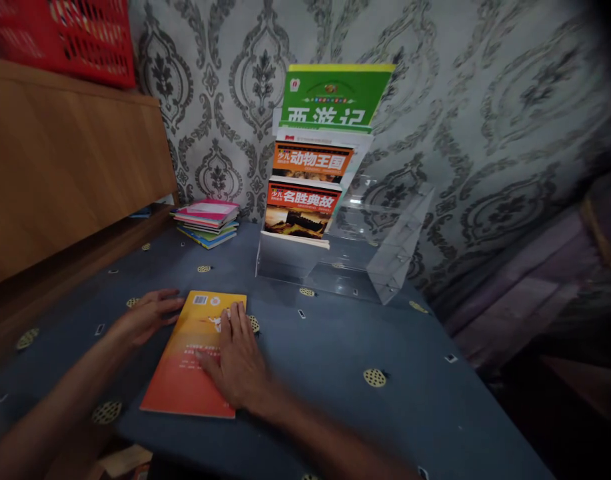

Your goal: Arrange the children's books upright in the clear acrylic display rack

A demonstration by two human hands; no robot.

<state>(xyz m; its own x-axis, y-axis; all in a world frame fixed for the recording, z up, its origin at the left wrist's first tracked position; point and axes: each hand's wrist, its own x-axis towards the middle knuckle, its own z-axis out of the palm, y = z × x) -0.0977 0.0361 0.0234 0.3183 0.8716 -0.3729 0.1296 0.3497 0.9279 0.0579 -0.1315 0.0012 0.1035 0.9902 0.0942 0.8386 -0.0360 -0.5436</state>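
On the counter (325,360), I read steadying: right hand (242,367) flat, fingers (236,325) together, on the orange-yellow paperback (185,383); left hand (146,320) loosely curved alongside. Next move needs edge grip.

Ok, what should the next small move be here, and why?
Probably close the left hand on the left edge of the orange book: it is right by that edge, while the right hand lies on the book and could steady it.
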